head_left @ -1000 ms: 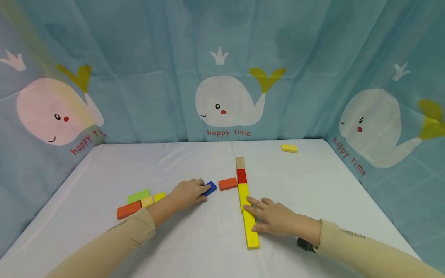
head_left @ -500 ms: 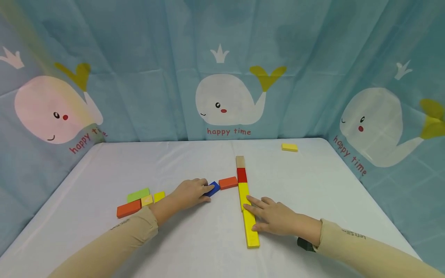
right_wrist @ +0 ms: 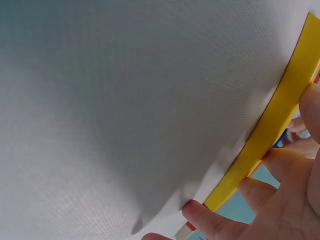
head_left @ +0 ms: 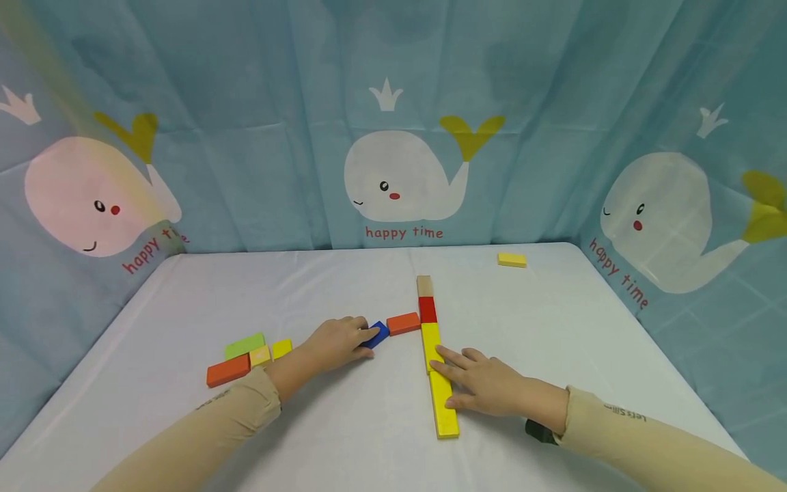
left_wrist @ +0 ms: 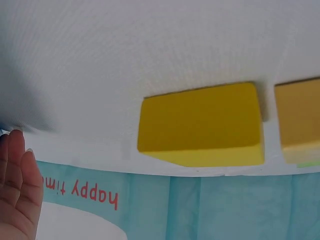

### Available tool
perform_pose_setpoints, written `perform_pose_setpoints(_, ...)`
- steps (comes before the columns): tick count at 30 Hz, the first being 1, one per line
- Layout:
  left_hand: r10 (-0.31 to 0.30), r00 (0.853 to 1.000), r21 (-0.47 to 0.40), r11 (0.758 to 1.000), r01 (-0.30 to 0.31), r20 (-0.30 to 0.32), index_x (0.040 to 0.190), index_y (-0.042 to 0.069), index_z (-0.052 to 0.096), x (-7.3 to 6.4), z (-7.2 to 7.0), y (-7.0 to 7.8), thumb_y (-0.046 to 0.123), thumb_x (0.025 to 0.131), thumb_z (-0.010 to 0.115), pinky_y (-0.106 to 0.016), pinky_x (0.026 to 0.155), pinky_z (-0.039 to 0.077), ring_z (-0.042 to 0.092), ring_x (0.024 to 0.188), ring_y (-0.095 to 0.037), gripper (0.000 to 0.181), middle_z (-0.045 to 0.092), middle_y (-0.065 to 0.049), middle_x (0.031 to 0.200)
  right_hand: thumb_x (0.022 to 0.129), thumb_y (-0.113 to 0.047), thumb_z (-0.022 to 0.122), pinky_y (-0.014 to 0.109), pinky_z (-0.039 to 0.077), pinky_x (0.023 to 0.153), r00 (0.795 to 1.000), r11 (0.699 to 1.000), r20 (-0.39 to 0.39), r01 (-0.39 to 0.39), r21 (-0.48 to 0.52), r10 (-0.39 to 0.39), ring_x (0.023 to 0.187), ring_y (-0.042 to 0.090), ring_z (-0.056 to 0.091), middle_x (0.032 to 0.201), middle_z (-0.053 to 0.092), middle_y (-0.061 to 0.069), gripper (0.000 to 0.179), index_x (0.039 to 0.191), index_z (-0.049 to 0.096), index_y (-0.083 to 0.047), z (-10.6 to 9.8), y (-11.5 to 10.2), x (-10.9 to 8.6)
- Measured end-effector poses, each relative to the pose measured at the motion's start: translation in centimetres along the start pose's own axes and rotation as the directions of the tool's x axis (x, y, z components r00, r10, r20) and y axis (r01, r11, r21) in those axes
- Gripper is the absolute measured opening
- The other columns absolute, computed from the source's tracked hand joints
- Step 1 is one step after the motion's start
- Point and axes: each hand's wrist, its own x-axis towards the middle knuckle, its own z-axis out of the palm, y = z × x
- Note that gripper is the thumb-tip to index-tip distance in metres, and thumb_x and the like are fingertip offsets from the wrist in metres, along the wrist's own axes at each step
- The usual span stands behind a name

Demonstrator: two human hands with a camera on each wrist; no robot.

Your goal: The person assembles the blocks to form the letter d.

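In the head view my left hand [head_left: 335, 343] pinches a small blue block [head_left: 380, 334], its index finger lying over the top. One corner of that block meets an orange block [head_left: 403, 324], whose other end reaches a line of flat blocks. From far to near, the line has a plain wood block [head_left: 424, 285], a red block [head_left: 427, 309] and two long yellow blocks, the far one [head_left: 430, 336] and the near one [head_left: 445, 420]. My right hand [head_left: 486, 386] rests its spread fingertips along the yellow pair's right side, seen also in the right wrist view.
Left of my left hand lie a green block [head_left: 244, 346], an orange-red block [head_left: 227, 370], a pale yellow block [head_left: 260, 356] and a yellow block [left_wrist: 200, 120]. Another yellow block [head_left: 512, 260] is near the far edge. A whale-print curtain [head_left: 258, 171] surrounds the white table [head_left: 584, 328].
My left hand has slid the blue block a little to the right, closing the gap to the orange block, and now holds still. The right hand has stayed in place.
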Motion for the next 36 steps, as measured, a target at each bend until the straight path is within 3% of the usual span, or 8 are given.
perform_pose_setpoints(17, -0.015, 1.000, -0.022, 1.000, 0.015, 0.024, 0.130, 0.009, 0.064, 0.04, -0.08, 0.11, 0.043, 0.089, 0.067, -0.027, 0.070, 0.051, 0.055, 0.081, -0.017, 0.054, 0.062, -0.009, 0.107, 0.092, -0.054, 0.058, 0.059, 0.043, 0.093, 1.000, 1.000, 0.009, -0.007, 0.000, 0.007, 0.132, 0.042, 0.038, 0.159, 0.025, 0.004, 0.072, 0.152, 0.036, -0.021, -0.04, -0.07, -0.02)
perform_pose_setpoints(36, -0.070, 0.993, -0.073, 0.994, 0.076, 0.092, 0.135, 0.012, 0.060, 0.02, -0.70, 0.40, 0.039, 0.091, 0.067, -0.033, 0.081, 0.052, 0.058, 0.093, -0.020, 0.052, 0.062, -0.010, 0.113, 0.092, -0.053, 0.057, 0.060, 0.044, 0.092, 1.000, 1.000, 0.002, 0.001, 0.003, -0.001, 0.131, 0.044, 0.039, 0.159, 0.025, 0.006, 0.072, 0.152, 0.036, -0.019, -0.26, -0.24, -0.34)
